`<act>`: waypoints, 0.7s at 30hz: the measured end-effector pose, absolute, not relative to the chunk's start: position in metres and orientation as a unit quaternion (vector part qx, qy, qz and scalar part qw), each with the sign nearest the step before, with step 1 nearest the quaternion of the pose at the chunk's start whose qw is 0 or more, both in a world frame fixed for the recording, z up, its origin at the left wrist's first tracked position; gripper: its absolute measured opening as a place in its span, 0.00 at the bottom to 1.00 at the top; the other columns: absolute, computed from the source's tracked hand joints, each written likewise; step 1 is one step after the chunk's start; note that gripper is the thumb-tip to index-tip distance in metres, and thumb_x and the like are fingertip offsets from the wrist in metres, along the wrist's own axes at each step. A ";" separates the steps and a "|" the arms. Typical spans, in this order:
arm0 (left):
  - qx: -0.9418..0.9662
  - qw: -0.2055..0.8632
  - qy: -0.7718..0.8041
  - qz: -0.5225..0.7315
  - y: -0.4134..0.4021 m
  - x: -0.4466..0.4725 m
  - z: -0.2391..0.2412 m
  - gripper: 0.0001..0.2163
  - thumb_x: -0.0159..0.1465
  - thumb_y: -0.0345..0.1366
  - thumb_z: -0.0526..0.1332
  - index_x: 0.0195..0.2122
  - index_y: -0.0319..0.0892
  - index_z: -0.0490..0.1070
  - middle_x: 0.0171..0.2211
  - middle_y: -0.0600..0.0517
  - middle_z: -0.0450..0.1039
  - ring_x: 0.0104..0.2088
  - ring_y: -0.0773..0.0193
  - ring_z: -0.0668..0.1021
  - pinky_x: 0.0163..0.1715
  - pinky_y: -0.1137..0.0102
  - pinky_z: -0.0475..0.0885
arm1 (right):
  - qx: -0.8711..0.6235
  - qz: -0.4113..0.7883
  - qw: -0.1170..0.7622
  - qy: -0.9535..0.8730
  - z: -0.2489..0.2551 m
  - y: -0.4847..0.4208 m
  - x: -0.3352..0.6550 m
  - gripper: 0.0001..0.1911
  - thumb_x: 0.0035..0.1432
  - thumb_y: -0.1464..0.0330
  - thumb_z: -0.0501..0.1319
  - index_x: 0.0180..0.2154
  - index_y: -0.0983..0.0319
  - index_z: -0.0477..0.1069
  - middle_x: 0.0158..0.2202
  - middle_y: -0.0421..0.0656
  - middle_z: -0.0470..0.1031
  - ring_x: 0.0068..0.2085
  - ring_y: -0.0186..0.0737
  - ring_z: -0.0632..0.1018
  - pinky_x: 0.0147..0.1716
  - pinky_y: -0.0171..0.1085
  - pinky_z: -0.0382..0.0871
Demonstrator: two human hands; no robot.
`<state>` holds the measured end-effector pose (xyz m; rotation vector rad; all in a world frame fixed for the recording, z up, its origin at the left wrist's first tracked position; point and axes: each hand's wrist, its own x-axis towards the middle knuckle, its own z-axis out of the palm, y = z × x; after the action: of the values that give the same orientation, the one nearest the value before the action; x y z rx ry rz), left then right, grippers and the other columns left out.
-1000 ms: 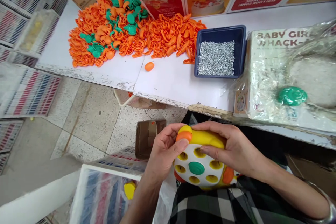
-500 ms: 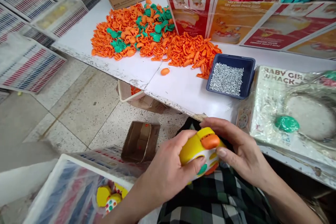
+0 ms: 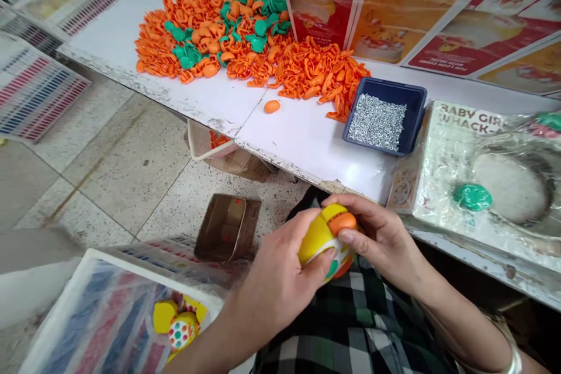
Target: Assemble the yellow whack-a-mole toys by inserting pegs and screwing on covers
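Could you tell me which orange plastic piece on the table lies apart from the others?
The small oval one on the bare white tabletop, below the heap of orange and green pieces, touching none of them.
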<state>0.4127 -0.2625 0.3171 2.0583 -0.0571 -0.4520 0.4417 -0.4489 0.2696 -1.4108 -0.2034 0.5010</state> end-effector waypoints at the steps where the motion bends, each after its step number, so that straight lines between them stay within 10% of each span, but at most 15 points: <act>1: 0.834 0.517 -0.008 -0.192 -0.258 0.415 0.322 0.16 0.66 0.35 0.62 0.54 0.49 0.68 0.47 0.55 0.77 0.43 0.63 0.79 0.44 0.72 0.71 | -0.645 0.227 0.722 -0.108 0.275 -0.446 0.446 0.17 0.63 0.62 0.65 0.53 0.52 0.70 0.47 0.38 0.74 0.44 0.33 0.76 0.43 0.28 0.71; 9: 0.653 0.682 0.088 -0.318 -0.232 0.420 0.315 0.19 0.63 0.39 0.67 0.54 0.44 0.69 0.46 0.50 0.78 0.44 0.58 0.79 0.40 0.70 0.75 | -0.771 0.131 0.559 -0.275 0.291 -0.445 0.467 0.15 0.62 0.74 0.63 0.49 0.53 0.72 0.48 0.39 0.71 0.51 0.34 0.74 0.51 0.32 0.67; 21: 0.670 0.655 0.072 -0.341 -0.239 0.422 0.295 0.18 0.63 0.40 0.66 0.52 0.39 0.71 0.43 0.48 0.77 0.41 0.57 0.78 0.37 0.69 0.74 | -0.787 0.196 0.441 -0.384 0.289 -0.452 0.482 0.09 0.69 0.70 0.56 0.45 0.63 0.73 0.44 0.44 0.70 0.42 0.35 0.74 0.42 0.35 0.69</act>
<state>0.4222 -0.2385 0.2950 1.5192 0.1623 -0.7742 0.4821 -0.4519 0.2888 -1.9550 -0.9522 0.4869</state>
